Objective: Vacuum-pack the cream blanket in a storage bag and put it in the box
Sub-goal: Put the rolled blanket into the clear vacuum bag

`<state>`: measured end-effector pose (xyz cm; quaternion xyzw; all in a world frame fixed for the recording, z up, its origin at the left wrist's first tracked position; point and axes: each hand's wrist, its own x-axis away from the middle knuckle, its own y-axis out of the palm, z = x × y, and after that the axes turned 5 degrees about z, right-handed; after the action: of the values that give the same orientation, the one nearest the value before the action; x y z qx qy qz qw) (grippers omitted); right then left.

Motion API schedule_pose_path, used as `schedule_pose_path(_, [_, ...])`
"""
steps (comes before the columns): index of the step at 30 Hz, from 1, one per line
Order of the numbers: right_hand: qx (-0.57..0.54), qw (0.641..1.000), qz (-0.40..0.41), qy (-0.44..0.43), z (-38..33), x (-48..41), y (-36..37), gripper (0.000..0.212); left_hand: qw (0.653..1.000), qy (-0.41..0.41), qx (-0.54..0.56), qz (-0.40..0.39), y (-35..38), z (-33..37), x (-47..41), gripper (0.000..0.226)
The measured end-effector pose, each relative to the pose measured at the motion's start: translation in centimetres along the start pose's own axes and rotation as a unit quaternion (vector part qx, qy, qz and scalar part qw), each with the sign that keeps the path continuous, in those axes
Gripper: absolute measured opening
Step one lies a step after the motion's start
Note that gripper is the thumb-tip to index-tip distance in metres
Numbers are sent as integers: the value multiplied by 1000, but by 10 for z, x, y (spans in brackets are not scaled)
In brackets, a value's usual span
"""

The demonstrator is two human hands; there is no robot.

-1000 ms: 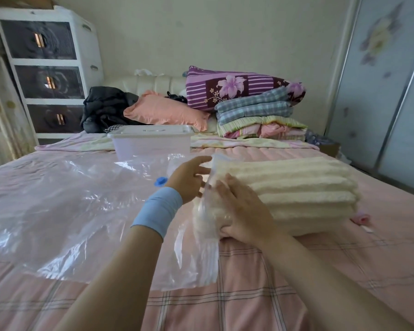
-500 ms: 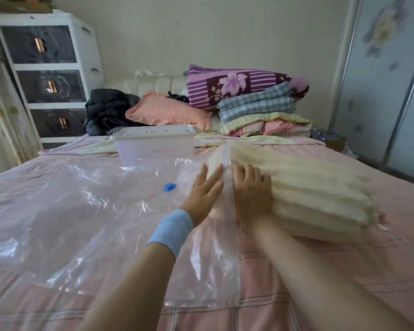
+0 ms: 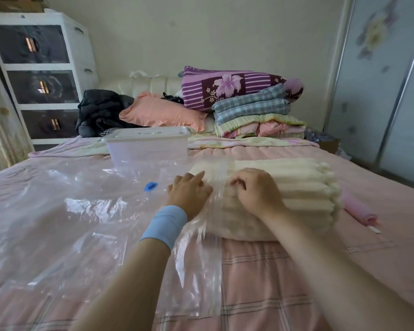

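The clear storage bag (image 3: pixel 65 211) sprawls across the bed toward nine o'clock, blue valve (image 3: pixel 151 186) facing up. The lidded box (image 3: pixel 148 149) sits at twelve. The left hand (image 3: pixel 189 194) lies loose-fingered on the bag's mouth, which is drawn over one end of the cream blanket (image 3: pixel 296 187). At three, the right hand (image 3: pixel 256 192) curls on the blanket. I can't tell whether it pinches plastic.

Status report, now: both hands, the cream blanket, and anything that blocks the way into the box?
Left hand on storage bag mouth, grip unclear; right hand curled on its edge. Cream blanket only one end inside. Box closed.
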<state>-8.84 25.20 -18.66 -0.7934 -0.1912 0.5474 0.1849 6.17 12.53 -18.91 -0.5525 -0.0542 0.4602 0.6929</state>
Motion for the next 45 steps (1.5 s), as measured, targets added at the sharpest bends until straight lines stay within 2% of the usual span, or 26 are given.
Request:
schedule_pose_path(1, [101, 994, 31, -14, 9, -3, -8, 24, 999, 4, -41, -4, -2, 5, 0, 50])
schedule_pose_path(2, [210, 977, 20, 28, 17, -6, -18, 36, 997, 14, -71, -3, -4, 11, 0, 50])
schedule_pose_path(3, [281, 953, -36, 104, 25, -8, -28, 60, 996, 26, -80, 4, -4, 16, 1, 49])
schedule_pose_path(4, [315, 928, -94, 173, 32, -8, -37, 79, 997, 36, -68, 12, -3, 20, 1, 51])
schedule_pose_path(5, [323, 911, -140, 215, 37, -5, -44, 88, 998, 44, -43, 13, 0, 23, 1, 56])
schedule_pose_path(6, [322, 905, -171, 221, 40, 0, -45, 89, 999, 49, -20, 4, 3, 24, 0, 65])
schedule_pose_path(9, [352, 905, -181, 158, 37, 11, -43, 84, 993, 73, -72, -53, 18, 30, -2, 83])
schedule_pose_path(12, [341, 918, -172, 110, 32, 15, -42, 76, 985, 90, -130, -70, 32, 41, -2, 67])
schedule_pose_path(14, [298, 934, -171, 98, 38, 16, -46, 73, 985, 107, -119, -58, 38, 50, 0, 56])
schedule_pose_path(17, [248, 956, -142, 62, 54, 21, -58, 65, 989, 123, -79, -32, 40, 53, 5, 52])
schedule_pose_path(19, [275, 958, -75, -43, 62, 31, -58, 46, 991, 119, -62, 26, 41, 51, 9, 54])
schedule_pose_path(22, [272, 935, 45, -223, 58, 48, -47, 21, 985, 109, -54, 119, 37, 52, 21, 54])
schedule_pose_path(24, [250, 932, 35, -259, 43, 59, -40, 27, 984, 122, -26, 129, 29, 54, 31, 42])
schedule_pose_path(26, [291, 928, -44, -228, 32, 69, -31, 54, 989, 117, -4, 89, 18, 55, 45, 26])
schedule_pose_path(28, [345, 917, -86, -178, 32, 76, -25, 83, 993, 99, -58, 40, 12, 54, 57, 22])
schedule_pose_path(30, [396, 903, -97, -135, 37, 79, -22, 100, 990, 54, -126, -6, 12, 52, 69, 30])
schedule_pose_path(33, [461, 879, -89, -87, 43, 82, -19, 89, 975, -11, -199, -96, 24, 50, 85, 83])
schedule_pose_path(35, [463, 876, -121, -63, 41, 81, -16, 91, 964, -35, -226, -138, 34, 52, 93, 103])
schedule_pose_path(36, [454, 879, -135, -58, 38, 79, -14, 93, 960, -44, -236, -144, 38, 51, 95, 99])
schedule_pose_path(39, [434, 887, -144, -55, 30, 71, -10, 88, 961, -50, -226, -154, 35, 43, 92, 72])
schedule_pose_path(43, [390, 918, -39, -68, 13, 59, -5, 54, 978, -21, -116, -171, 9, 31, 86, 39])
schedule_pose_path(45, [349, 934, -3, -72, -3, 48, 2, 49, 982, -19, -56, -180, -6, 21, 83, 31])
